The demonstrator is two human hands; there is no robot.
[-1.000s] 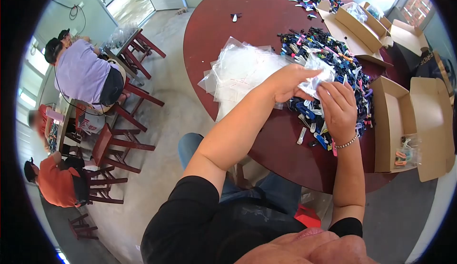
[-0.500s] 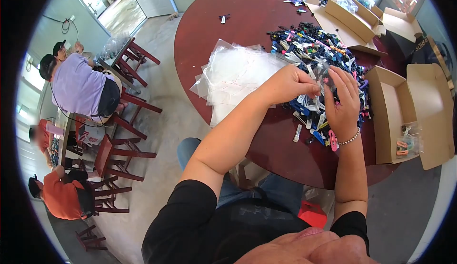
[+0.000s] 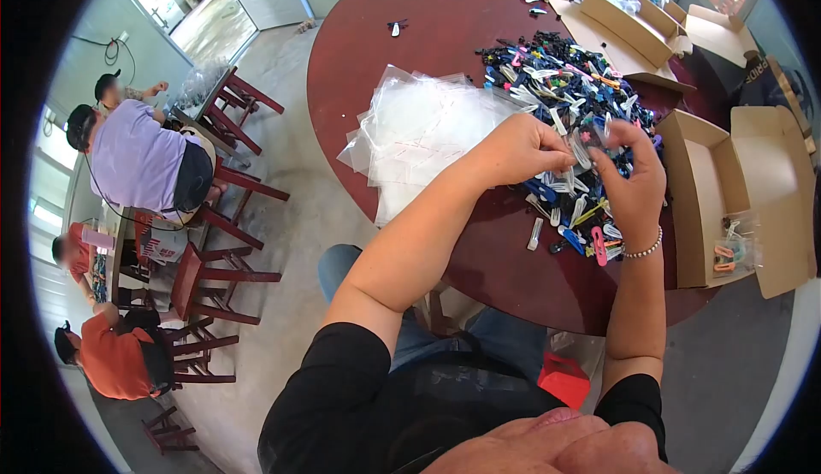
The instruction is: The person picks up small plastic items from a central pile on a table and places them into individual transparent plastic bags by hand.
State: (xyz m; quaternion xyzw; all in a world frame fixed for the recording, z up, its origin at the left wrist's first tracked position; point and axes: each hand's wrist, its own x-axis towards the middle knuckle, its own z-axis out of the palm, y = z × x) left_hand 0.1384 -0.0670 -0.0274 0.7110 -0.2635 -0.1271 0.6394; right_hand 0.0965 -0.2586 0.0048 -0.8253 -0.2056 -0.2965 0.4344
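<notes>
My left hand (image 3: 517,153) and my right hand (image 3: 637,183) meet over a pile of coloured hair clips (image 3: 556,76) on a round dark red table (image 3: 385,55). Both pinch a small clear plastic bag (image 3: 588,142) between their fingertips. The bag is crumpled and partly hidden by my fingers; I cannot tell what is inside it. My right wrist wears a bead bracelet. A loose stack of clear plastic bags (image 3: 419,132) lies on the table just left of my left hand.
An open cardboard box (image 3: 701,209) stands right of my right hand, with a packed bag of clips (image 3: 734,251) in it. More open boxes (image 3: 624,20) sit at the back right. Several people (image 3: 137,153) sit at a table far left, among red stools (image 3: 214,269).
The bag was held spread out and puffed; now it is gathered small between my fingertips. My right hand has turned so its fingers point upward.
</notes>
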